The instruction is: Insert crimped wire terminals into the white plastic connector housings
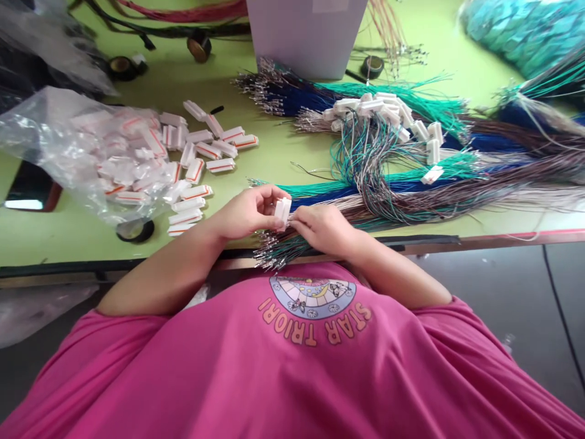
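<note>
My left hand point(253, 213) is closed around a white plastic connector housing point(282, 211), thumb and fingers on its sides. Right beside it, my right hand point(322, 227) pinches the end of a thin wire against the housing's right side; the wire's colour is hard to make out. Beneath both hands lie bundles of green, blue, white and brown wires point(329, 194), and crimped metal ends point(274, 253) stick out at the table's front edge. Farther back, several white housings with wires attached point(370, 108) are heaped on the bundles.
Loose white housings with orange strips point(210, 150) spill from a clear plastic bag point(55, 122) on the left. A phone point(33, 186) and tape rolls point(199, 46) lie around. A pale box point(306, 36) stands at the back; a bag of turquoise parts point(530, 30) is far right.
</note>
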`<state>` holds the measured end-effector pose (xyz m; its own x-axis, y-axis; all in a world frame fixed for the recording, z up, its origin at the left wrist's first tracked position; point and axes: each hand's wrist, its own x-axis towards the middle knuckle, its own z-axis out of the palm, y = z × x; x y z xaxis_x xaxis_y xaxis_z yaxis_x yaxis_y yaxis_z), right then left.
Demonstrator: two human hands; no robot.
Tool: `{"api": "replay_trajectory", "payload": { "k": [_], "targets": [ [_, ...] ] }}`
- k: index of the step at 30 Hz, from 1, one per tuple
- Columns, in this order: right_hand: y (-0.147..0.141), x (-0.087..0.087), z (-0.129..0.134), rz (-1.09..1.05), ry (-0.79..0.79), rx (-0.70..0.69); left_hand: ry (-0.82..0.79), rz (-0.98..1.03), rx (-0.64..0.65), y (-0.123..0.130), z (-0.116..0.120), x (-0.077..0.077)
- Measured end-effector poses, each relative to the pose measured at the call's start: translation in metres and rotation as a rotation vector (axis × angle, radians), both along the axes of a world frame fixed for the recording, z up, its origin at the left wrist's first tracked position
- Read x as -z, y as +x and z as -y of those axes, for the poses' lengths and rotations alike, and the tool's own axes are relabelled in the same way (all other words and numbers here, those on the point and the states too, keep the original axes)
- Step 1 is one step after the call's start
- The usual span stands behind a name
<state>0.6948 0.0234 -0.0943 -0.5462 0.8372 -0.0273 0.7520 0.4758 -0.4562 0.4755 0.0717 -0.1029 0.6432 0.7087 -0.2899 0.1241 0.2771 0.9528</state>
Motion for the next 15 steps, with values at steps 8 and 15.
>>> {"api": "replay_trajectory", "payload": {
  "k": [8,15],
  "targets": [
    [0.085,-0.011,-0.006,0.139,0.088,-0.136,0.065,-0.126,0.224,-0.005,0.0,-0.021],
    [0.079,0.004,0.001,0.12,0.105,-0.07,0.04,-0.149,0.228,-0.005,-0.001,-0.019]
  ]
}}
